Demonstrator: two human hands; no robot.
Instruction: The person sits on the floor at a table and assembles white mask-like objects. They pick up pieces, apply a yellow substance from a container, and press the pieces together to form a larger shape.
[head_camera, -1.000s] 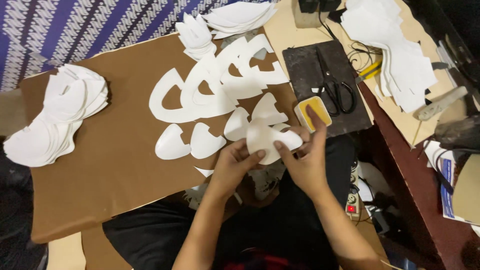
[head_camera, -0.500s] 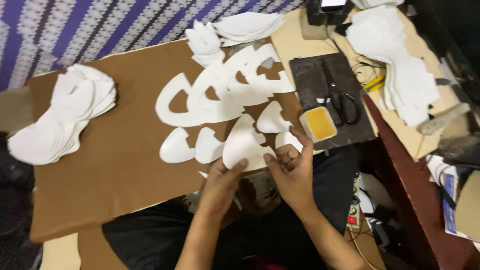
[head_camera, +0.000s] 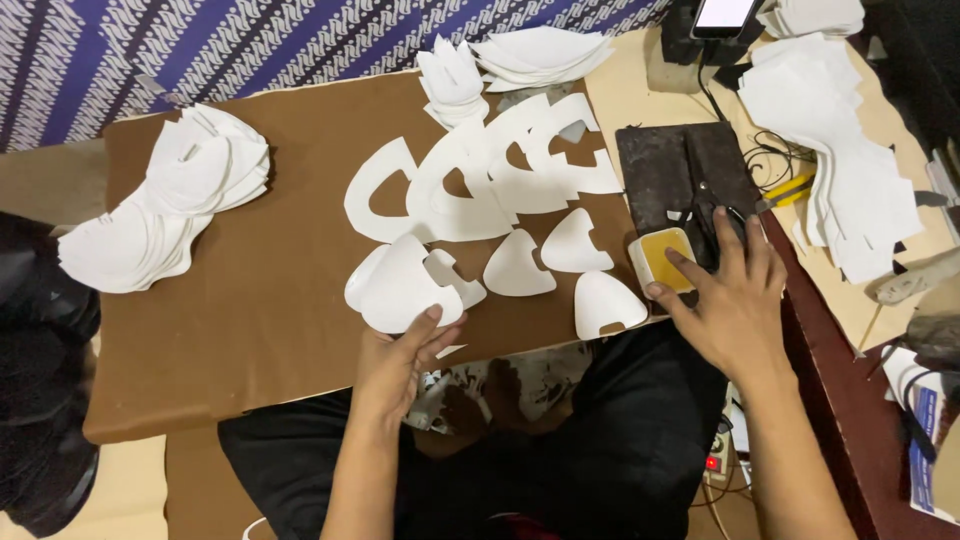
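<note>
My left hand (head_camera: 400, 362) grips a folded white cut piece (head_camera: 405, 288) at the near edge of the brown board (head_camera: 270, 300). My right hand (head_camera: 735, 300) reaches to the right, its fingertips on a small yellow glue tub (head_camera: 662, 258) at the board's right edge. Three loose white wedge-shaped pieces (head_camera: 545, 262) lie between my hands. Several white horseshoe-shaped pieces (head_camera: 480, 180) overlap in a row further back.
A fanned stack of white pieces (head_camera: 160, 210) lies at the board's left. More white stacks sit at the back (head_camera: 510, 60) and at the right (head_camera: 840, 150). A dark slab (head_camera: 685, 175) with black scissors (head_camera: 712, 228) lies behind the tub.
Both hands held one white piece together before. Now my left hand has carried it left, and my right hand has let go and moved right onto the yellow tub.
</note>
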